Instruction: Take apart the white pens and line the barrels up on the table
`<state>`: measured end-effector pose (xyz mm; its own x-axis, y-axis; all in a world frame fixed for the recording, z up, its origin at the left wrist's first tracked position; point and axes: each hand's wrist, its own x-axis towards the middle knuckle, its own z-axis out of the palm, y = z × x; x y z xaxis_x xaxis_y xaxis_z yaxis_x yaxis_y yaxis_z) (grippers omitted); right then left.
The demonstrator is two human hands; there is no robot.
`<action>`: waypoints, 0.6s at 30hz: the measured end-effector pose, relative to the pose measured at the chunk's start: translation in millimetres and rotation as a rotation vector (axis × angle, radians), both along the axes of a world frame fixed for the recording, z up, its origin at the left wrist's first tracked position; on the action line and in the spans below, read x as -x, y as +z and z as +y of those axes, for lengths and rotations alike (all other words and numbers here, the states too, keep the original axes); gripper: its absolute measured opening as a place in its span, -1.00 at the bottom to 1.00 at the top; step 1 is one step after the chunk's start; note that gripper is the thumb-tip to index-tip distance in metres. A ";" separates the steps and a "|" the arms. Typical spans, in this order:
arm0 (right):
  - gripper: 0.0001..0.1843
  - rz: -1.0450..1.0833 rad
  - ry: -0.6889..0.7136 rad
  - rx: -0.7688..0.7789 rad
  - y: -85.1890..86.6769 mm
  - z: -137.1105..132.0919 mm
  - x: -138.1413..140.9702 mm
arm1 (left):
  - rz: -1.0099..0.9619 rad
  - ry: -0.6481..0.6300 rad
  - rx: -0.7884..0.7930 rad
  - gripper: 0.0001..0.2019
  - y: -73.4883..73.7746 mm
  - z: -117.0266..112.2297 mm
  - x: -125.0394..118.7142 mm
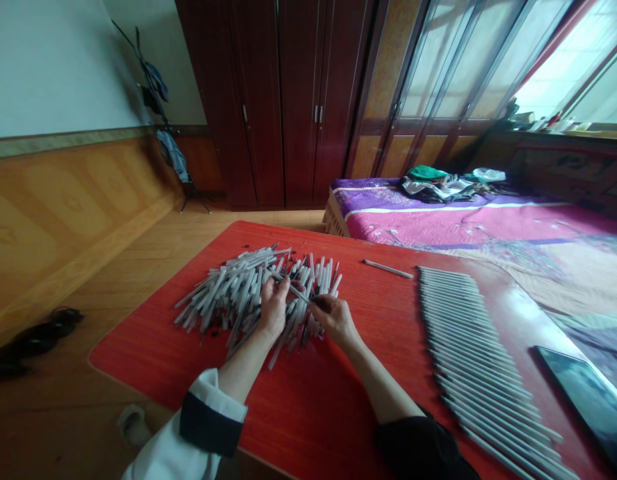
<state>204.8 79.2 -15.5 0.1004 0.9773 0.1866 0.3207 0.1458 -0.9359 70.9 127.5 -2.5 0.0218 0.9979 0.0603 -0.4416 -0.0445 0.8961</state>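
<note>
I see the left bare hand (273, 307) and the right bare hand (336, 320) pinching one slim, whitish plastic tube (299, 293) between them, its lower end at the right fingertips. I have them at a loose heap of similar pale tubes (223, 287) on a red wood-grained table (298, 407). To the right I make out a lone pale tube with a dark end (388, 269), near the far end of a neat row of grey-white tubes (473, 353) laid side by side. A black glossy phone (583, 393) lies just beside that row. Beyond the table I see a bed with a purple-and-pink cover (438, 223).
</note>
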 end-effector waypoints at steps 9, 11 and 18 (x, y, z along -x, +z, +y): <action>-0.72 0.197 -0.050 0.022 -5.0 2.8 3.4 | -0.050 0.005 0.015 -0.69 -0.6 -5.6 -4.3; -0.72 0.228 -0.055 0.019 -2.6 2.2 4.4 | -0.062 -0.002 0.023 -0.69 -1.1 -6.1 -4.7; -0.74 0.285 -0.085 0.063 9.6 -0.5 5.1 | -0.085 -0.010 0.056 -0.70 -2.7 -6.1 -8.8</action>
<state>199.6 78.7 -5.9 0.2222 0.9718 0.0787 0.0528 0.0687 -0.9962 79.7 121.4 -5.2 0.0285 0.9996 0.0061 -0.5165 0.0095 0.8562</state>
